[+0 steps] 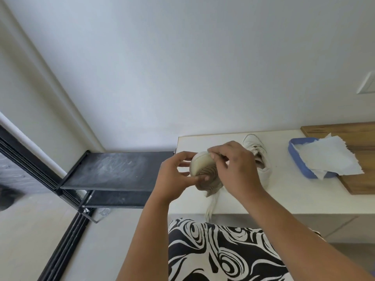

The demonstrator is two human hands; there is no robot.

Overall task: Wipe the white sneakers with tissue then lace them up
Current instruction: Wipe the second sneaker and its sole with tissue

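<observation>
I hold one white sneaker (205, 171) up over the left end of the white table (284, 195), sole turned toward me. My left hand (174, 177) grips it from the left, fingers on the grooved sole. My right hand (233, 167) closes over the toe and top side; whether tissue is under its fingers is hidden. A white lace (211, 205) dangles from the held shoe past the table's front edge. The second white sneaker (257, 151) stands on the table behind my right hand, partly covered by it.
A blue tray (298, 159) with white tissue (328, 157) sits to the right, partly on a wooden board (361, 179). A black metal shoe rack (113, 171) stands left of the table, against the wall. My patterned black-and-white clothing fills the bottom.
</observation>
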